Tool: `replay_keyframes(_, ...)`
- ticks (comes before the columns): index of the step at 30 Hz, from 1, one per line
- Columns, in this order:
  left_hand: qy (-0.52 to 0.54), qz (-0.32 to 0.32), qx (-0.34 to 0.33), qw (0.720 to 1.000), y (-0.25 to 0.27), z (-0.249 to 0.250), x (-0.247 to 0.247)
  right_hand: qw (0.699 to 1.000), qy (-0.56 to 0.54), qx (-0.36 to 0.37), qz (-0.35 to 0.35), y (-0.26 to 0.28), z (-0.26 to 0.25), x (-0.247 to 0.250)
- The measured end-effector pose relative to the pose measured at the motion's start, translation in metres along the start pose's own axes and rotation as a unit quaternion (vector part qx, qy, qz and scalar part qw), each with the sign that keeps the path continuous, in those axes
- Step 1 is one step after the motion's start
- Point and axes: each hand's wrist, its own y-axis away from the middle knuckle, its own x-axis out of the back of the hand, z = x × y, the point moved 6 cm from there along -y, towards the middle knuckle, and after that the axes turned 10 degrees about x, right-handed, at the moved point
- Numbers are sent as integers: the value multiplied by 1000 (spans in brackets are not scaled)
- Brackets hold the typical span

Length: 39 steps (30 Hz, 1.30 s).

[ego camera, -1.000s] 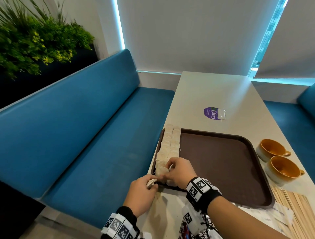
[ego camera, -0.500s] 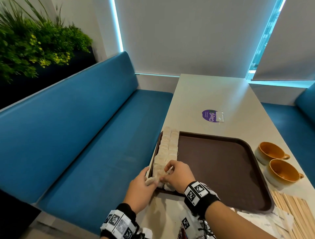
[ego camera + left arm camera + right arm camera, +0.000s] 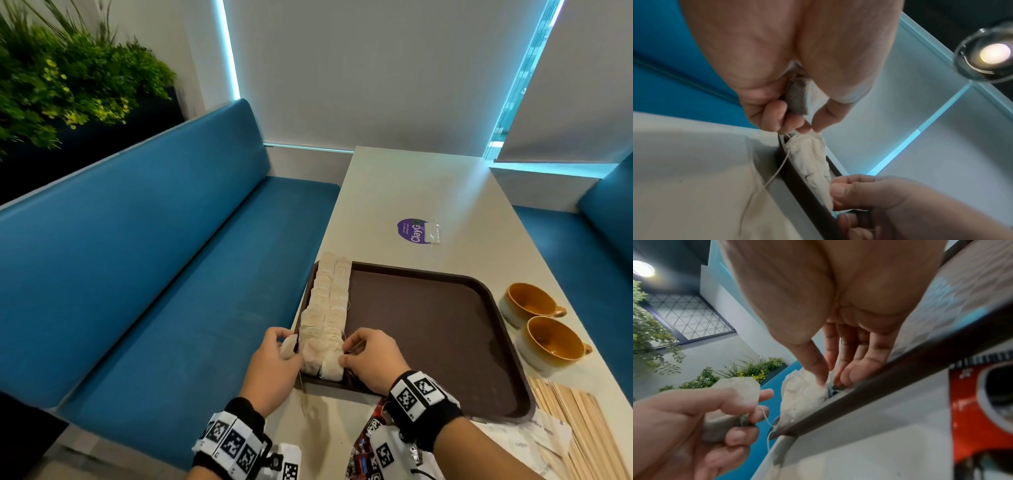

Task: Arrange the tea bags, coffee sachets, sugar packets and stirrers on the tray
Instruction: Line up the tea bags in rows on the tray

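Two columns of pale tea bags (image 3: 330,301) lie along the left side of the brown tray (image 3: 445,342). My left hand (image 3: 289,346) hovers just outside the tray's near left corner, its fingers curled round a loose tea bag (image 3: 797,97) whose string hangs down. My right hand (image 3: 344,356) is at the near end of the columns. Its thumb tip touches the right side of the nearest tea bag (image 3: 803,394), and its fairly straight fingers (image 3: 851,374) reach down to the tray floor. Coffee sachets (image 3: 370,442), white sugar packets (image 3: 534,442) and wooden stirrers (image 3: 582,428) lie on the table near me.
Two orange cups (image 3: 527,303) (image 3: 551,342) stand right of the tray. A purple sticker (image 3: 414,230) marks the table behind it. A blue bench (image 3: 154,274) runs along the left, close under the table edge. Most of the tray floor is bare.
My left hand has carried its tea bag forward to the tray's near left corner. My right hand has slid off the top of the columns to their right side.
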Motion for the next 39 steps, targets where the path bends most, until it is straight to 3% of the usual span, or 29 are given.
replay_keyframes(5,76,-28,39,996,8,-19,1,1000,-5,10,8,3,-4,0)
replay_keyframes(8,180,-97,60,977,15,-23,-4,999,-24,16,27,11,-9,11)
replay_keyframes(13,272,-244,47,930,39,-10,-15,988,-135,67,27,33,-29,20)
replay_keyframes(18,290,-319,35,901,57,2,-27,947,-296,120,-23,63,-57,25)
replay_keyframes(23,285,-306,40,907,62,5,-32,960,-242,141,-24,75,-56,24)
replay_keyframes(28,272,-254,25,928,63,9,-32,969,-231,88,10,68,-33,16)
replay_keyframes(33,264,-216,16,940,59,7,-27,973,-208,77,-59,61,-27,7)
replay_keyframes(39,246,-108,59,961,38,-15,-14,963,-268,8,17,37,-6,10)
